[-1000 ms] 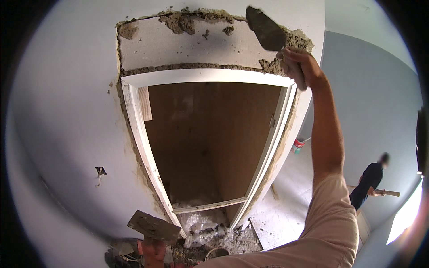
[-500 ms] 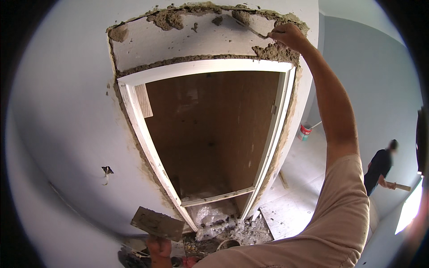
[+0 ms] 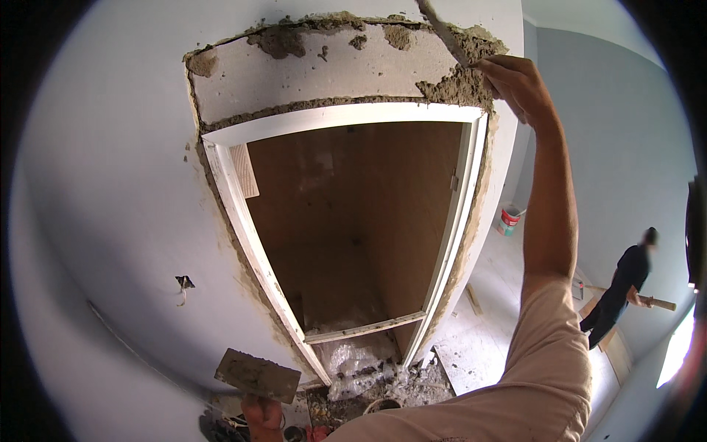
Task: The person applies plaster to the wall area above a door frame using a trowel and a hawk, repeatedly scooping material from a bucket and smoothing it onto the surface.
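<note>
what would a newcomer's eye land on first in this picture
First comes the tall white door frame around a dark brown opening at centre, with rough grey-brown mortar around the pale panel above it. Next, at upper right, the bare right hand holds a thin dark trowel, seen edge-on. At lower left, the left hand holds a flat, smeared rectangular board.

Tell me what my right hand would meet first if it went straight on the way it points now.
Your right hand points left, so probably the rough mortar above the right corner of the white door frame; depth is hard to judge.
</note>
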Available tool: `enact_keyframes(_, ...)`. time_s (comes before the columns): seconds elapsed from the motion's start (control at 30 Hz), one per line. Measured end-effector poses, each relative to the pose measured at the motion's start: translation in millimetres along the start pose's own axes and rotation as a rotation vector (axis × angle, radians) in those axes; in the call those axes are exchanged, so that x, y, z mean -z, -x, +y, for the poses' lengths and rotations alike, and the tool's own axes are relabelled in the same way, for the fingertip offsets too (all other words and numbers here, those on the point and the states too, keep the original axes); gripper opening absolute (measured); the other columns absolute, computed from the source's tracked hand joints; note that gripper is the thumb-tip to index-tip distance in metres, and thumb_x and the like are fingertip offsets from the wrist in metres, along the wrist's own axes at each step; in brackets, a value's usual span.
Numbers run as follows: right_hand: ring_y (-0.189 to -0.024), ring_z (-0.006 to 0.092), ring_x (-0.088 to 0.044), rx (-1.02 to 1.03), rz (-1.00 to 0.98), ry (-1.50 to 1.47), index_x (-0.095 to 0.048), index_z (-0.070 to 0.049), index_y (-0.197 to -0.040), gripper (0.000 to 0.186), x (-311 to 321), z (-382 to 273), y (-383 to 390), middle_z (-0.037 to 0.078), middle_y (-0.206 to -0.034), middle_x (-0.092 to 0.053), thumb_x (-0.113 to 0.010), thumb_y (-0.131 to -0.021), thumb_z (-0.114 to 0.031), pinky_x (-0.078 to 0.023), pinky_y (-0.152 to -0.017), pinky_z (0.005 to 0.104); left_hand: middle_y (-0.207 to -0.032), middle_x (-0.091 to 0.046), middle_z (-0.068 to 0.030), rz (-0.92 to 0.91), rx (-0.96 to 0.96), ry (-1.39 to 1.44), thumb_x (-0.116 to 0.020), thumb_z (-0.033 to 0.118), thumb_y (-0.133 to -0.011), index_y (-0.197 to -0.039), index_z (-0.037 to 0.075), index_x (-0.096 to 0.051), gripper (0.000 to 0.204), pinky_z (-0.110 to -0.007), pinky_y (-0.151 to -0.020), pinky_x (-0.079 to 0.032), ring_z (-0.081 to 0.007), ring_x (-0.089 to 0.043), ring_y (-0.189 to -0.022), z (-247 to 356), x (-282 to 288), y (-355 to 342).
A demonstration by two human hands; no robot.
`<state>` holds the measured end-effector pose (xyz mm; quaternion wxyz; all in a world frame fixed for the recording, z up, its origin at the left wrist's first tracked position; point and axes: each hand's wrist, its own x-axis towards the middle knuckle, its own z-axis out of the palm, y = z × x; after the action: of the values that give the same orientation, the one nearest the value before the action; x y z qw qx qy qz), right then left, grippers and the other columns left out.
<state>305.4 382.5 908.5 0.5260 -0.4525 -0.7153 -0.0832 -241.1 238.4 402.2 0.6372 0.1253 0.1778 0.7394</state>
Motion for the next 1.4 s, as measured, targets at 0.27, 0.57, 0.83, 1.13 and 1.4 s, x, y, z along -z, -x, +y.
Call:
enact_keyframes(0.27, -0.058, 0.0149, -0.051, 0.02, -0.302, -0.956, -0.062, 0.002, -0.087, 0.037, -49.7, 17.6, -9.6, 0.008, -0.07, -0.056, -0.059, -0.095, -0.034, -0.041, -0.051, 0.0259, -0.135, -0.057, -0.0152, -0.073, 0.069, -0.025, -0.063, 0.013, -0.088, -0.138, 0.001, -0.049, 0.053, -0.052, -0.11, -0.039, -0.0348, -0.054, -0.123, -19.3, -26.0, -11.6)
enact_keyframes(0.57, -0.063, 0.01, -0.05, -0.174, -0.377, -0.245, -0.063, 0.0, -0.104, 0.035, -82.6, -51.9, 60.3, 0.003, -0.07, -0.053, -0.051, -0.103, -0.033, -0.043, -0.056, 0.0285, -0.133, -0.058, -0.0123, -0.226, 0.198, -0.079, -0.061, 0.022, -0.093, -0.137, 0.003, -0.05, 0.049, -0.047, -0.108, -0.042, -0.0303, -0.056, -0.122, -29.5, -66.7, -28.3)
enact_keyframes(0.83, -0.066, 0.0222, -0.063, 0.048, -0.846, -0.038, -0.07, -0.001, -0.089, 0.017, -130.9, -116.4, 214.0, 0.012, -0.074, -0.066, -0.071, -0.087, -0.019, -0.05, -0.063, 0.036, -0.13, -0.062, -0.0088, -0.476, 0.312, 0.104, -0.076, 0.013, -0.082, -0.132, 0.006, -0.054, 0.055, -0.044, -0.109, -0.041, -0.0266, -0.058, -0.122, -39.0, -127.3, -52.6)
enact_keyframes(1.13, -0.073, 0.0284, -0.069, 0.139, -0.99, 0.096, -0.073, -0.003, -0.087, 0.013, -156.5, -136.1, 224.4, 0.014, -0.081, -0.071, -0.072, -0.084, -0.015, -0.053, -0.069, 0.0391, -0.128, -0.062, -0.0115, -0.455, 0.301, 0.021, -0.071, 0.004, -0.084, -0.131, 0.005, -0.054, 0.05, -0.043, -0.104, -0.049, -0.0269, -0.061, -0.119, -39.0, -134.2, -41.2)
enact_keyframes(1.4, -0.061, 0.0125, -0.06, 0.344, -0.6, -0.039, -0.072, 0.003, -0.098, 0.02, -144.1, -171.6, 147.7, 0.009, -0.074, -0.067, -0.074, -0.086, -0.012, -0.047, -0.056, 0.0289, -0.131, -0.058, -0.0145, -0.402, 0.209, -0.25, -0.051, 0.005, -0.097, -0.138, 0.0, -0.045, 0.042, -0.042, -0.103, -0.05, -0.0263, -0.059, -0.12, 16.6, -150.3, -9.4)
